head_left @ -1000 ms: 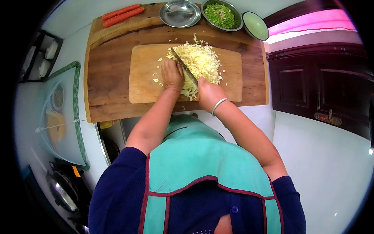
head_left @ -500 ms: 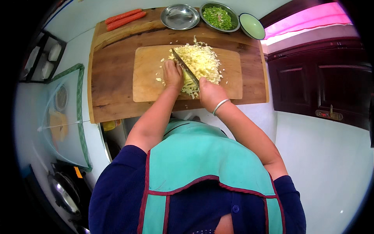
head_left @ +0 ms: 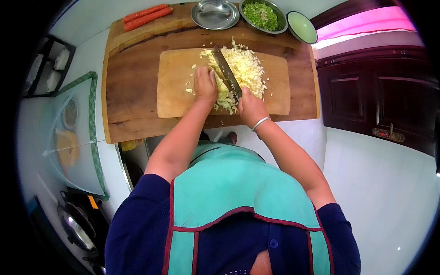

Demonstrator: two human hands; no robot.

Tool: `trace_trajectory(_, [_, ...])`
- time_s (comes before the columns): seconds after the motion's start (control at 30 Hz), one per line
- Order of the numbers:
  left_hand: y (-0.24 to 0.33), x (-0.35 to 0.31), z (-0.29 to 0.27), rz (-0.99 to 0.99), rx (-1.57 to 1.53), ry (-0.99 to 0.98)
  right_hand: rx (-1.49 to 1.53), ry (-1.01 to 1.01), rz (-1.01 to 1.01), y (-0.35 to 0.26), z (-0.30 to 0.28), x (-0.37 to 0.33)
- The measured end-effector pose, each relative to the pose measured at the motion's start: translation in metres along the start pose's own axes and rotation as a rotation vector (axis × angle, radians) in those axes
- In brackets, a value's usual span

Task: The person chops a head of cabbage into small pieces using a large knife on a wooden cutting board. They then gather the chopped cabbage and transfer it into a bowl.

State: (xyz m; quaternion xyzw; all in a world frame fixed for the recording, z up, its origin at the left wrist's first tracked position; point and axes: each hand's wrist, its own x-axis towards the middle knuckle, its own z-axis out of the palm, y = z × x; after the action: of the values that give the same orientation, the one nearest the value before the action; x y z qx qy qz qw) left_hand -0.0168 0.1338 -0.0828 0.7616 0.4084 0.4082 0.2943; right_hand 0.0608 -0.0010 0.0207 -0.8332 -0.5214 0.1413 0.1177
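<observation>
Chopped cabbage (head_left: 250,68), in the head view: heaped on the wooden cutting board (head_left: 275,94). Lies mostly right of the blade, with a few scraps past the far edge on the wooden tabletop (head_left: 128,78). In the right hand (head_left: 253,109): kitchen knife (head_left: 227,71), held with fingers wrapped round a largely hidden handle; slants away to the left, tilted, with a flat side showing. Just left of it: left hand (head_left: 205,86), fingers bent, seemingly against the cabbage; cannot tell whether pinching a piece or only pressing down.

Main risk, by judgement: nicked left fingertips, from resting so near the blade; looks likelier with a sideways skid on loose shreds or with fingers straightened forward. Also possible: more scraps shoved off the board, owing to a heap spread right up to the far edge. Could leave uneven bits too, from coarser strips (head_left: 225,103) at the near end escaping the blade. Seems less likely: a sliding board, from lopsided pressure.
</observation>
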Motion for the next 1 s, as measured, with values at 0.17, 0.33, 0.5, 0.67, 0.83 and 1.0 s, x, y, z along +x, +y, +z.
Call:
trace_trajectory(0.17, [0.001,0.004,-0.007,0.015,0.010,0.006,-0.111,-0.215,-0.033,-0.028,-0.046,0.004])
trace_trajectory(0.33, [-0.003,-0.002,-0.007,0.075,0.093,-0.047,-0.166,-0.350,-0.003,-0.035,-0.057,0.001])
trace_trajectory(0.5, [-0.002,-0.007,-0.006,0.068,0.093,-0.085,-0.074,-0.267,0.004,-0.010,-0.011,0.011])
trace_trajectory(0.67, [-0.008,0.018,-0.029,-0.082,0.003,0.023,-0.040,-0.160,-0.030,-0.004,0.004,0.005])
trace_trajectory(0.83, [-0.039,0.052,-0.024,0.040,0.145,-0.061,-0.088,-0.193,-0.023,-0.006,0.004,0.010])
trace_trajectory(1.0, [-0.040,0.047,-0.027,0.098,0.181,-0.079,-0.031,-0.128,-0.033,0.006,0.004,0.002])
